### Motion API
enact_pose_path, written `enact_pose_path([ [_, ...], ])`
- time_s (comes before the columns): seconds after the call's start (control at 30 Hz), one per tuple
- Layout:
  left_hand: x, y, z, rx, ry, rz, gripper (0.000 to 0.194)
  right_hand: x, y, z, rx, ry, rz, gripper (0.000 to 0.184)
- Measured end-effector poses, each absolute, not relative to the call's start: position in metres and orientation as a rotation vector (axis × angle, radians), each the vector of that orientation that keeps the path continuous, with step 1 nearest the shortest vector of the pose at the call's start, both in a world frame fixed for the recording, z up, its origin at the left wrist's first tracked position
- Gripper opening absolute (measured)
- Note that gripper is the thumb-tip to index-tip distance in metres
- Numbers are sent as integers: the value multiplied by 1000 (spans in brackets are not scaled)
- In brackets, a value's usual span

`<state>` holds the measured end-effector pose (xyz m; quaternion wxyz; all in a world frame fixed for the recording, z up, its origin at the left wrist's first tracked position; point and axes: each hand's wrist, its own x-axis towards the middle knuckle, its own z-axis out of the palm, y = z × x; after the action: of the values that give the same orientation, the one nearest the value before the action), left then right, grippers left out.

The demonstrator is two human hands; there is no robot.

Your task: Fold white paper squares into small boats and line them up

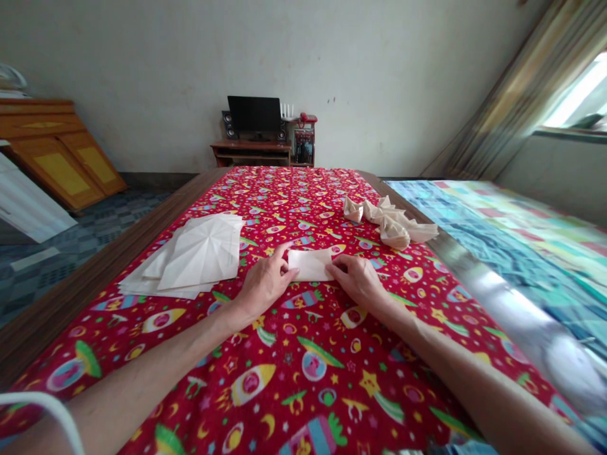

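A small folded sheet of white paper (310, 264) lies as a rectangle on the red patterned cloth in front of me. My left hand (268, 278) holds its left edge, the thumb at the lower corner and the index finger stretched up by the top corner. At the other end, my right hand (358, 278) pinches the right edge between thumb and fingers. To the left is a stack of creased paper sheets (203, 253), the top one marked with folds radiating from its middle. Several folded paper shapes (393, 230) sit together beyond my right hand.
The red cloth (294, 341) covers a dark wooden table (156, 212). A bed (512, 240) with a patchwork cover adjoins its right side. Beyond the far end stands a desk with a black monitor (255, 114). A wooden cabinet (61, 151) is at the left. A white curved cable (47, 399) shows bottom left.
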<state>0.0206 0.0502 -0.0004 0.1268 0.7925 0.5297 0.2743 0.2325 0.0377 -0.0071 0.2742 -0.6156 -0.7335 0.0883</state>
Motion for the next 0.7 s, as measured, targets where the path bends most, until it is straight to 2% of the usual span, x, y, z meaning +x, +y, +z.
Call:
enact_pose_path([
  [0.1, 23, 50, -1, 2344, 1623, 759, 68, 231, 39, -8, -1742, -1977, 171, 21],
  [0.23, 25, 50, -2, 2440, 1735, 652, 68, 226, 34, -7, -1822, -2035, -14, 25],
  [0.37, 26, 49, -2, 2482, 1796, 575, 61, 222, 31, -9, -1808, -2079, -218, 25],
  [0.47, 26, 47, -2, 2570, 1762, 602, 47, 222, 31, -13, -1807, -2103, -264, 26],
  [0.7, 26, 47, -6, 2822, 1250, 863, 29, 222, 31, -18, -1776, -2116, -352, 27],
])
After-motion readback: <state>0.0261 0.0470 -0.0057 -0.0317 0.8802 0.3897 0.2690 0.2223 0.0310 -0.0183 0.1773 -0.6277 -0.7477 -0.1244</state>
